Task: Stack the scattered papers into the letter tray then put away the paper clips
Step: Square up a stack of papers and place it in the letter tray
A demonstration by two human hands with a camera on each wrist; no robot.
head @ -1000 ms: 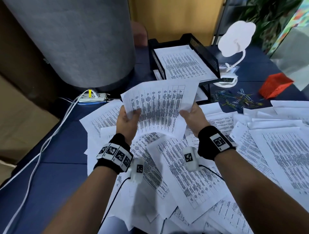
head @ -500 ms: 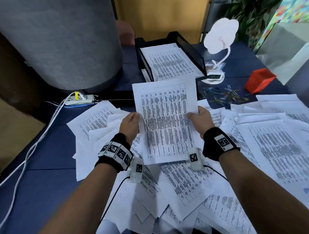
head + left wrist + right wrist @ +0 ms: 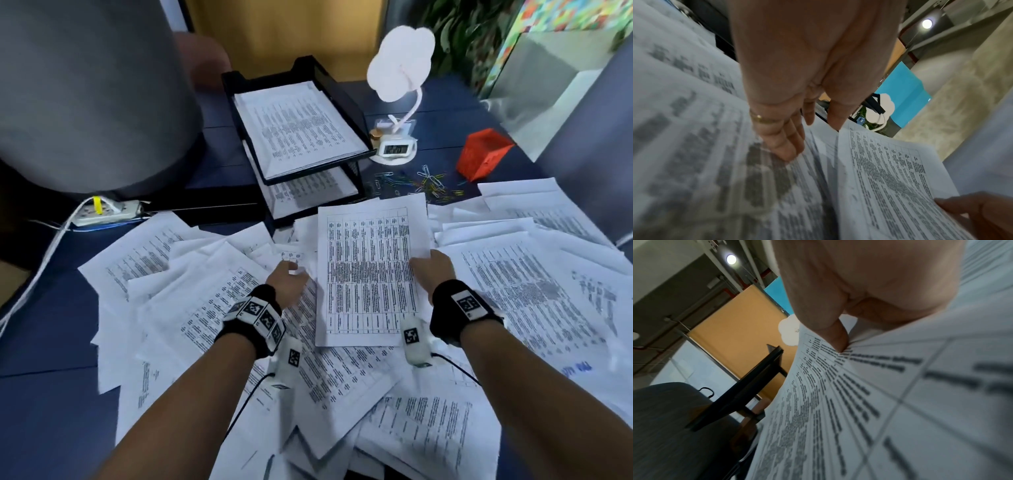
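Printed sheets (image 3: 191, 308) lie scattered over the dark blue desk (image 3: 41, 411). My right hand (image 3: 432, 274) pinches the right edge of a printed sheet (image 3: 370, 270) held just above the pile; the thumb (image 3: 835, 335) presses on its face. My left hand (image 3: 287, 281) is off that sheet, fingers (image 3: 785, 142) straight, touching the loose papers to its left. The black two-tier letter tray (image 3: 339, 99) stands behind, with papers in both tiers. Coloured paper clips (image 3: 421, 183) lie scattered right of the tray.
A red mesh cup (image 3: 483, 157) stands right of the clips. A white cloud-shaped lamp (image 3: 400, 61) and a small clock (image 3: 394, 149) sit beside the tray. A grey rounded object (image 3: 85, 92) fills the back left, with a power strip (image 3: 106, 210) and cables.
The sheet came down from upright in both hands to low over the pile. My left hand let go of its left edge; the right hand still holds it.
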